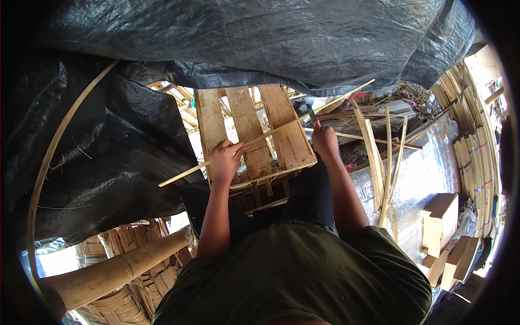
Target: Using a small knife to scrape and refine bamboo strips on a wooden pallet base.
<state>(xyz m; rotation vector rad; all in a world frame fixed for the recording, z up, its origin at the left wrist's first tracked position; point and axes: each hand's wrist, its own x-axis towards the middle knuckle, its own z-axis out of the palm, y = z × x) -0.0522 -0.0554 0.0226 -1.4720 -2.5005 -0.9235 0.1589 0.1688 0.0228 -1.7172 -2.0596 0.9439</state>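
Note:
A long, thin bamboo strip (189,172) slants across a slatted wooden crate (245,116), from lower left to upper right. My left hand (225,159) is closed round the strip over the crate's left part. My right hand (325,142) grips a knife (312,115) beside the crate's right edge. The knife's dark blade points away from me, close to the strip. Whether the blade touches the strip I cannot tell. Part of the knife's reddish handle shows above my fingers.
Several loose bamboo strips (388,162) lie at the right, by a shiny silver sheet (433,157). Dark plastic sheeting (244,43) hangs ahead and at left. A thick bamboo pole (124,265) lies lower left; cardboard boxes (440,219) stand lower right, near bundled strips (476,162).

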